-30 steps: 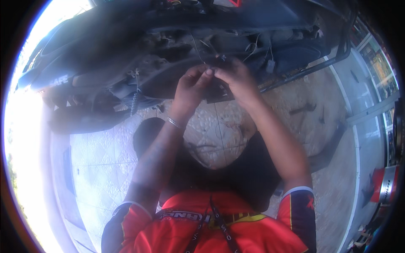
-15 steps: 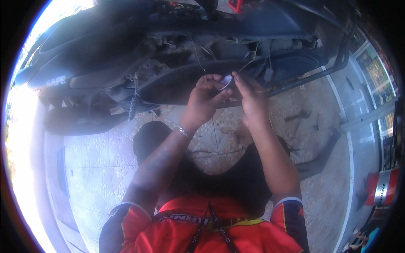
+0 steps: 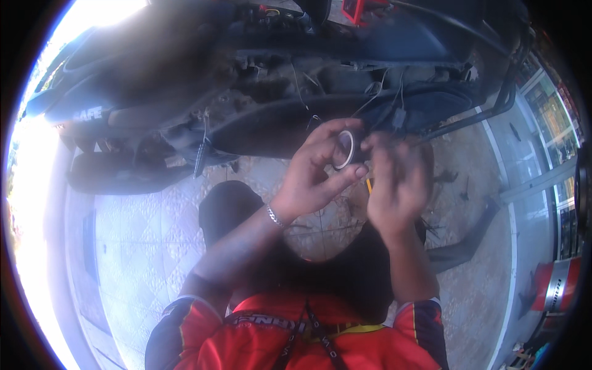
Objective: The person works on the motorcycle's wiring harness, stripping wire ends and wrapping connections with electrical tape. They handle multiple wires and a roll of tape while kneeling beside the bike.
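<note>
My left hand (image 3: 316, 172) grips a small dark roll of tape (image 3: 354, 148) with a pale inner ring, fingers above and thumb below it. It looks like electrical tape. Close against the roll's right side is my right hand (image 3: 398, 176), smeared by motion, so its fingers and anything in them cannot be made out. Just beyond both hands lies the long black side panel (image 3: 262, 126) of a scooter. Thin loose wires (image 3: 300, 92) hang from the opened bodywork above it, and a pale connector (image 3: 399, 117) dangles farther right.
The dark scooter (image 3: 148, 74) spans the far side, with a ribbed footpeg (image 3: 200, 159) at its left. Patterned tiles (image 3: 142, 228) cover the floor, where dark tools (image 3: 445, 177) lie at right. A red and silver container (image 3: 556, 285) stands at far right.
Both hands have come nearer to me and slightly right, with the tape roll still in the left. The right hand has turned and blurred beside the roll. The view has shifted slightly.
</note>
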{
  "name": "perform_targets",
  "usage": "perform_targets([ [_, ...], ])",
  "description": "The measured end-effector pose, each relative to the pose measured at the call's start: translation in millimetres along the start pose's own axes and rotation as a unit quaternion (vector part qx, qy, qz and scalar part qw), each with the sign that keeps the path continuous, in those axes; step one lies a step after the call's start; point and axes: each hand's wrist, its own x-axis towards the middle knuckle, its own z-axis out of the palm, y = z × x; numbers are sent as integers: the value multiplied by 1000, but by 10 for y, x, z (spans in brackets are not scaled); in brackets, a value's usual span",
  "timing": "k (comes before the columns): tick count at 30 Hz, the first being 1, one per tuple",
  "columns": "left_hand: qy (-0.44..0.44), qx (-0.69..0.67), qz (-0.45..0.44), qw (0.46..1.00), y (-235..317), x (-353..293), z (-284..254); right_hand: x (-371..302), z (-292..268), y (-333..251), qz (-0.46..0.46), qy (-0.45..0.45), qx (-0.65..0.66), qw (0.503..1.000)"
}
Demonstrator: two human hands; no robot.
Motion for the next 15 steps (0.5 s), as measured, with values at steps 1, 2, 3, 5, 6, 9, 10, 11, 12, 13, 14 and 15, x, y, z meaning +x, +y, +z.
perform_targets([
  [1,7,-9,-22,1000,-27,-9,38,16,40,80,159,17,88,983],
  [2,8,-7,-41,999,-54,-25,64,26,101,147,185,35,136,973],
  [3,30,45,-32,998,-95,-25,99,43,154,211,212,52,182,959],
  [5,39,-25,-123,991,-154,-35,149,44,196,258,299,67,207,929],
  [6,58,-57,-185,979,-172,-34,175,44,165,257,270,60,213,937],
  [9,88,-38,-132,987,-160,-4,225,7,55,178,247,38,152,956],
  [10,81,-44,-172,981,-134,11,225,-26,28,126,213,30,102,971],
  [11,62,-23,-109,992,-96,7,240,-44,-14,79,177,24,53,983],
  [12,17,5,-80,997,-53,3,248,-63,12,41,119,69,78,987],
  [13,-2,32,-57,998,-14,-4,256,-74,46,6,61,113,102,986],
  [14,-28,47,-40,998,28,-30,286,-76,47,-25,-14,132,116,984],
  [15,-27,62,-28,997,52,-38,306,-42,54,-17,-17,157,100,982],
])
